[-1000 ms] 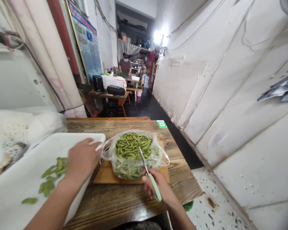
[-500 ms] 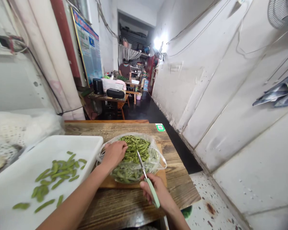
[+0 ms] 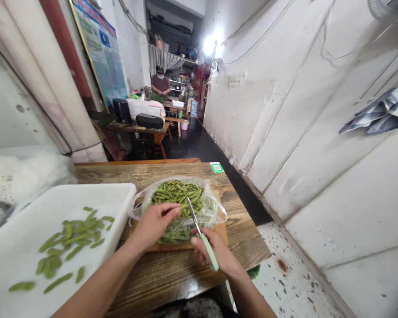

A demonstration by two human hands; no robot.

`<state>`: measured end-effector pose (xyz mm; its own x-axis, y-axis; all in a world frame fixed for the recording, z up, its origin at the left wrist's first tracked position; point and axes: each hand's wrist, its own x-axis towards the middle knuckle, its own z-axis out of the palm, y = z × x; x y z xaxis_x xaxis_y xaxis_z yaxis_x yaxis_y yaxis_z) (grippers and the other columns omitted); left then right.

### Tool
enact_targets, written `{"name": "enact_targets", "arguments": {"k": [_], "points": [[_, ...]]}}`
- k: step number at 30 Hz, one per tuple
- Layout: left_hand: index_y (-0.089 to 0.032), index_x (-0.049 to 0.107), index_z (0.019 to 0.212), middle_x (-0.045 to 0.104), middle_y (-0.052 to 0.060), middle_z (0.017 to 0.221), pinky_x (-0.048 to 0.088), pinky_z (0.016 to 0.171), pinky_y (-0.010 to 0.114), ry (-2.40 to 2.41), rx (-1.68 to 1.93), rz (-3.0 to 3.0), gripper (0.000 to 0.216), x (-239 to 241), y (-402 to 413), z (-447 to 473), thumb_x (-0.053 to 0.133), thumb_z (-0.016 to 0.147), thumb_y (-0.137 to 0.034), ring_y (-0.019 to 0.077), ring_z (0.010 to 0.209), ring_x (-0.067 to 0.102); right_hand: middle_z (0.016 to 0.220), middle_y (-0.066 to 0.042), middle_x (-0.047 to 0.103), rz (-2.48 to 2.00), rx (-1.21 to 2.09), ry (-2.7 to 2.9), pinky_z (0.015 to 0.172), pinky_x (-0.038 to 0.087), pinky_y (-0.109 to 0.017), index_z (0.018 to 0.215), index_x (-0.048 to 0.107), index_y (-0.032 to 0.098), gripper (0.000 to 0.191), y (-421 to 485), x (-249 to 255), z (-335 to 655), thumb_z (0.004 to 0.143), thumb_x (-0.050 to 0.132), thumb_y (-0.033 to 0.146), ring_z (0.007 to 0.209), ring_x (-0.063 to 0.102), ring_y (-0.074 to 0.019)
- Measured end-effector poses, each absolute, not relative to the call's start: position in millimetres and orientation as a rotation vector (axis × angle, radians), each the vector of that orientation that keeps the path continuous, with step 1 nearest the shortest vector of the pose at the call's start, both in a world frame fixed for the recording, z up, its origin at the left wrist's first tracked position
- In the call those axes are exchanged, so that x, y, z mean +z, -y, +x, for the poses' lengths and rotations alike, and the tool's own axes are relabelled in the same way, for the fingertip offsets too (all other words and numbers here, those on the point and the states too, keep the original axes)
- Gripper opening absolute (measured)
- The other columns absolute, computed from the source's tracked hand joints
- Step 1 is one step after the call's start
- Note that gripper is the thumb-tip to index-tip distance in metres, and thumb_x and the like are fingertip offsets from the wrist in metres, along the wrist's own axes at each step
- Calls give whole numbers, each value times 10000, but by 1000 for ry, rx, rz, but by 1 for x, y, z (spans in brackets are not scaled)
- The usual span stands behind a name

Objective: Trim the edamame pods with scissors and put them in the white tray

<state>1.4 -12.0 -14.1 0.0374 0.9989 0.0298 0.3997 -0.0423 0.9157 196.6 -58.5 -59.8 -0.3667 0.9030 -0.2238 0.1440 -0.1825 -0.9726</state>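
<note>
A clear plastic bag (image 3: 208, 206) full of green bean pods (image 3: 172, 192) sits on a wooden board (image 3: 221, 230) on the table. My left hand (image 3: 154, 221) rests at the bag's near left side, fingers curled and pinched on a pod beside the scissor blades. My right hand (image 3: 219, 252) is closed on a pair of scissors with pale green handles (image 3: 205, 245), blades pointing up over the bag. To the left lies a white tray (image 3: 102, 194) holding several loose pods (image 3: 69, 240).
The wooden table (image 3: 172, 278) ends near a white wall on the right, with speckled floor below. Another person (image 3: 159, 81) stands far back by cluttered tables. A white cloth-covered heap (image 3: 26, 170) lies at the left.
My left hand moved from the white tray to the bag of pods and drew back to its near edge. The view shifted slightly left. The scissors stayed in my right hand.
</note>
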Motion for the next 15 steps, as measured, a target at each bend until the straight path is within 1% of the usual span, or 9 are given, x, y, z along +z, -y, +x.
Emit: {"name": "enact_targets", "arguments": {"k": [4,9,15], "points": [[-195,751,895,756,35,782,498,743,312,-1470,995,1535,351,-17,13,1,601,706,-451,236,767,674,646,35,520,-1214,1619,1502,428,405,-207,1073,547,149,583,57,-63,196,758,602,637,456,467,-77],[-184,743,918,758,44,816,501,751,316,-1484,1015,1486,364,-23,15,-1,594,722,-452,232,759,675,670,27,530,-1172,1614,1540,459,424,-214,1082,549,142,614,58,-65,193,763,567,666,468,479,-75],[-203,749,918,758,30,800,495,747,307,-1448,987,1482,346,-24,18,0,595,721,-442,227,752,675,677,20,542,-1166,1618,1560,444,400,-211,1122,538,126,644,59,-62,190,784,530,674,457,478,-76]]}}
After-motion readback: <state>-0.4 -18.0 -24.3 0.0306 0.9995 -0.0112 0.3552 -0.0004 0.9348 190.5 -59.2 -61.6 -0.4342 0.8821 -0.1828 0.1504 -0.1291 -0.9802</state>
